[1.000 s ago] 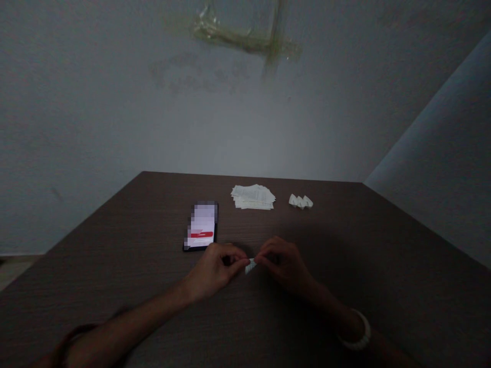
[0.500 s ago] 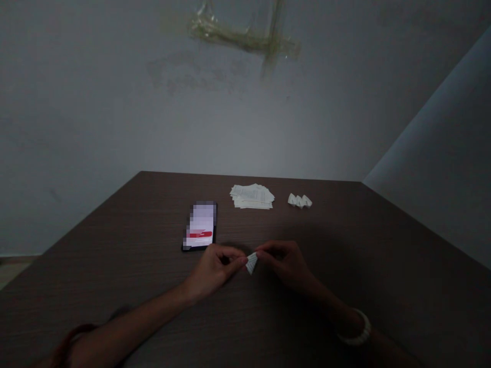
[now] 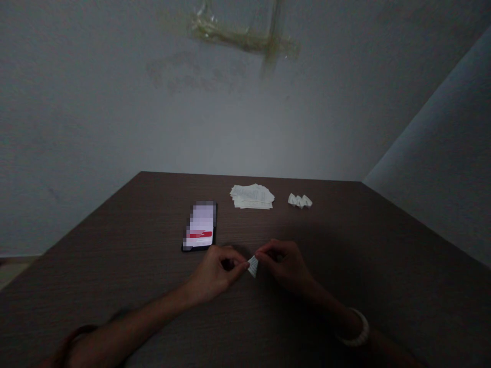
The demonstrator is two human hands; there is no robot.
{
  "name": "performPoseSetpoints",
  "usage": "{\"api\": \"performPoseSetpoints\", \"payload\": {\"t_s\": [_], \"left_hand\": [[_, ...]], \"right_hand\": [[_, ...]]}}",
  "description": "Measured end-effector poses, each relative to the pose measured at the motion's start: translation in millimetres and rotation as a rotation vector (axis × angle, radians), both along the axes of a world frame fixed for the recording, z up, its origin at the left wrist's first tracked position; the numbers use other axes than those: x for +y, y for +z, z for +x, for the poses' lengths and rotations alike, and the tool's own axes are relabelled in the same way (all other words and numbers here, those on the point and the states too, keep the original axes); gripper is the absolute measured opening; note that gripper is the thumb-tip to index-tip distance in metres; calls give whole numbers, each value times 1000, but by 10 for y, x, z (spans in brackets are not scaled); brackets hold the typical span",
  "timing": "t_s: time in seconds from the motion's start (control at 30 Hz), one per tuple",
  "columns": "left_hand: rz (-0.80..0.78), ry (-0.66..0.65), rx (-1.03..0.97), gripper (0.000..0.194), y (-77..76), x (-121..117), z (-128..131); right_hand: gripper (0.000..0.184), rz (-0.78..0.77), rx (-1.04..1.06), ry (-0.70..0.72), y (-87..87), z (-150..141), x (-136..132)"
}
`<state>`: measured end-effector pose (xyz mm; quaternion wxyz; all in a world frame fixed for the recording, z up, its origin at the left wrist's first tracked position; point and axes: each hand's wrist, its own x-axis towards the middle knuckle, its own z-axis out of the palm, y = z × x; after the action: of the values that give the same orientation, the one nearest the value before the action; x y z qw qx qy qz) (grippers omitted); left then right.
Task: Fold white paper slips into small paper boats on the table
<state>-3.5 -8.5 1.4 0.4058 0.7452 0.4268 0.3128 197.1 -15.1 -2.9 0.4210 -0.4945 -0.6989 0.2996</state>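
Between my two hands, just above the brown table, is a small folded piece of paper point(image 3: 253, 267) with lines of print on it. Thumb and fingers of my left hand point(image 3: 220, 270) pinch its left corner. My right hand point(image 3: 286, 260) pinches the upper right corner, fingertips close to those of the left. The paper narrows toward its lower end, which hangs free. My fingertips cover its upper edges.
A phone point(image 3: 201, 225) with a lit screen lies beyond my left hand. Farther back on the table point(image 3: 115, 245) are a stack of printed paper slips point(image 3: 252, 197) and several small folded white papers point(image 3: 299, 201). A wall point(image 3: 245, 122) stands behind.
The folded paper has shifted slightly right and down, its angle a little changed. My left fingertips moved slightly with it. Phone, slips and folded papers stay in place.
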Motion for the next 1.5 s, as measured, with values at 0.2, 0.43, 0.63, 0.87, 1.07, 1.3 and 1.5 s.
{"api": "performPoseSetpoints", "payload": {"t_s": [0.2, 0.43, 0.63, 0.87, 1.07, 1.3, 1.5], "left_hand": [[-68, 29, -103, 24, 20, 12, -11], [-101, 29, -131, 26, 7, 16, 12], [-126, 30, -138, 29, -20, 21, -1], [-107, 64, -124, 30, -19, 24, -21], [-97, 71, -83, 29, 9, 1, -5], [-81, 85, -158, 27, -27, 22, -25], [-61, 61, -125, 26, -39, 39, -13]], "right_hand": [[20, -149, 134, 85, -100, -11, 26], [15, -69, 41, 55, -67, -10, 15], [14, -71, 52, 41, -56, -25, 5], [17, -199, 101, 150, -26, -41, -3], [16, -109, -19, 44, -47, -27, 4], [19, -161, 51, 160, -55, -14, 16], [13, -123, -52, 111, -42, 0, -1]]}}
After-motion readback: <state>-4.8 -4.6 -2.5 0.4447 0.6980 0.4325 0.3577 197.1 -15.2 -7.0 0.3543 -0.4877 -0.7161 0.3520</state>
